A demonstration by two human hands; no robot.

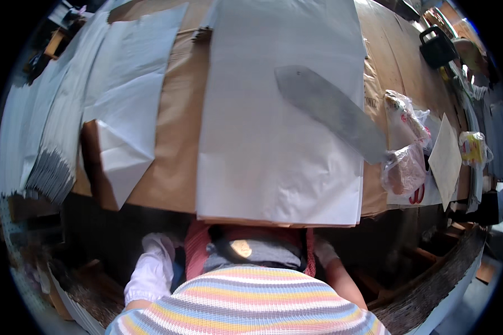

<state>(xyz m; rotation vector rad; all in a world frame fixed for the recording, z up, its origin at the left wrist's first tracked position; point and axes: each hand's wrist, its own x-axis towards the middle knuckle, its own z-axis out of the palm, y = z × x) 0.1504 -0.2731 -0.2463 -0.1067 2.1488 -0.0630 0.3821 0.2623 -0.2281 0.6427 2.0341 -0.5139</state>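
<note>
My left hand point(161, 243), with a white sleeve over the wrist, is low beside my lap, just under the table's front edge. On the other side my right hand point(324, 251) hangs at the same level, partly lost in shadow. The fingers of both are hidden or too dim to make out. Between them lie red cloth and a grey pouch point(262, 252) with a round tan patch. Above, a stack of large white paper sheets point(251, 167) with brown layers beneath reaches the table edge. Resting slantwise on it is a flat grey pointed plate point(330, 111).
Brown paper point(179, 123) covers the table. Left are a folded white sheet point(123, 151) and stacked pale sheets point(67, 128). Right are plastic bags point(405, 167), red-handled scissors point(417, 194), a cream diamond-shaped sheet point(446, 162), a yellow packet point(473, 149) and a dark green handled container point(437, 50).
</note>
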